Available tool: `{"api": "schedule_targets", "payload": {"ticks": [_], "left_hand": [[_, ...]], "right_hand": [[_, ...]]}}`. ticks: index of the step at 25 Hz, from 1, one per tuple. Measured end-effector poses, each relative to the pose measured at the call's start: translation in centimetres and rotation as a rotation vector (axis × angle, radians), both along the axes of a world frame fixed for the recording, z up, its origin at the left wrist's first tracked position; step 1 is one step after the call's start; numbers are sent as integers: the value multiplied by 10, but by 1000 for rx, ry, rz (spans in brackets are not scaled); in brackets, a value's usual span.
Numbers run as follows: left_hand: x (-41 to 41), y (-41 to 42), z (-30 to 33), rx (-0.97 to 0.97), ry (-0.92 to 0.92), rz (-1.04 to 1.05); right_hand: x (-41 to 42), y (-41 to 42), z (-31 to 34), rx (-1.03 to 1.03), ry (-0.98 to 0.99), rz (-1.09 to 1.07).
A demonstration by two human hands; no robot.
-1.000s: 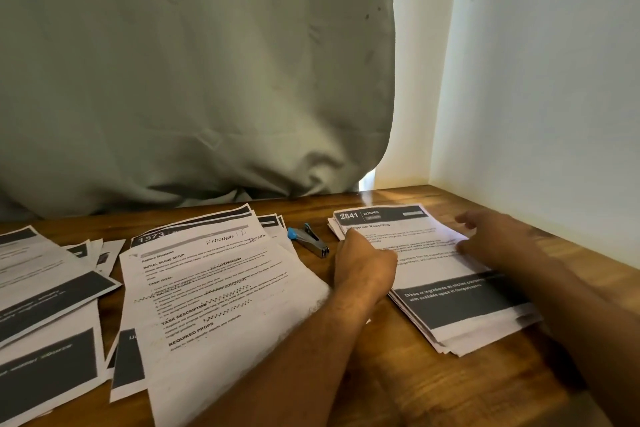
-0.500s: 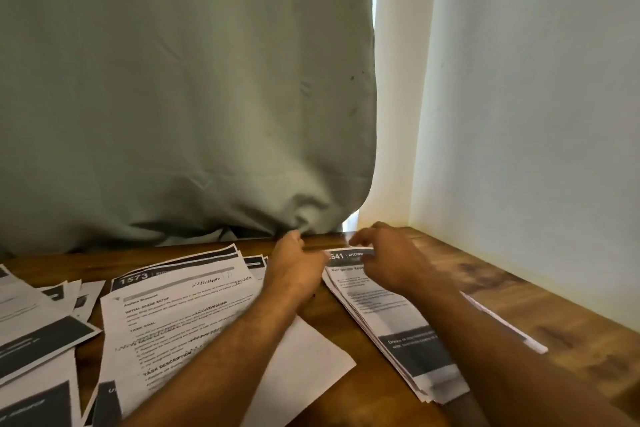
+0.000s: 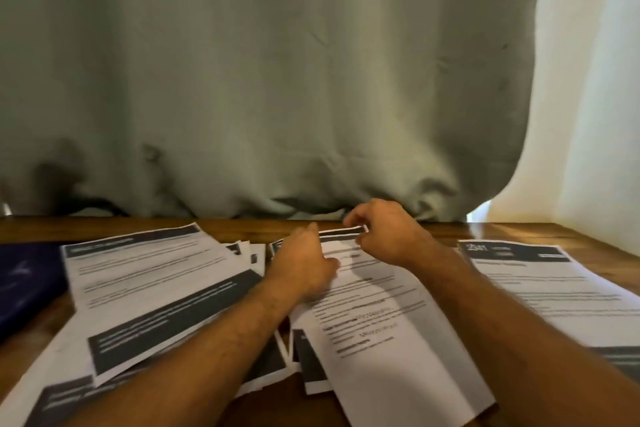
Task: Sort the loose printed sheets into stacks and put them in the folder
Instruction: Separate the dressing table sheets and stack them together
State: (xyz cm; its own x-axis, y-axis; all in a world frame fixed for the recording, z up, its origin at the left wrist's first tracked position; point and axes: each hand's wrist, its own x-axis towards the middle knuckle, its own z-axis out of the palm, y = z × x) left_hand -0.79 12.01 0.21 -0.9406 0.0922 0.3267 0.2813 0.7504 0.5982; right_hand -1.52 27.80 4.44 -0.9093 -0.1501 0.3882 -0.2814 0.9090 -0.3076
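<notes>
Printed sheets with dark header bars cover the wooden table. My right hand pinches the far edge of the top sheet of the middle pile between thumb and forefinger. On the upper left part of that same sheet lies my left hand, one finger pointing to the far edge; its other fingers are curled under and hidden. A squared stack headed 2641 lies to the right, away from both hands. A loose spread of sheets lies to the left. A dark blue folder sits at the far left edge.
A grey-green curtain hangs down to the table's back edge. A pale wall closes the right side. More sheets overlap toward the near left corner.
Both hands have left the 2641 stack and moved left onto the middle pile. My view has swung left, bringing the folder in. The right hand now pinches the top sheet's far edge.
</notes>
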Motion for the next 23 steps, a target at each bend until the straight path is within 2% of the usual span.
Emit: {"api": "schedule_targets", "payload": {"ticks": [3,5,8,15,20,23], "left_hand": [[-3,-22,-20,-396,-19,78],[-5,-31,-30,-477,-32,90],[-9,-33,-31,-433,-36,62],[-13,-41,-29,-243,-61,34],[-14,-40,-31,-294,-78,40],[-16,-43,-31,-238,-108,21]], "right_hand": [[-9,-25,-16,-33,-76,24],[-15,-33,-32,-31,-116,14],[-18,-33,-47,-18,-202,5],[-12,-37,-56,140,-186,-16],[-3,-38,-52,122,-227,-37],[4,-40,-46,93,-284,-51]]}}
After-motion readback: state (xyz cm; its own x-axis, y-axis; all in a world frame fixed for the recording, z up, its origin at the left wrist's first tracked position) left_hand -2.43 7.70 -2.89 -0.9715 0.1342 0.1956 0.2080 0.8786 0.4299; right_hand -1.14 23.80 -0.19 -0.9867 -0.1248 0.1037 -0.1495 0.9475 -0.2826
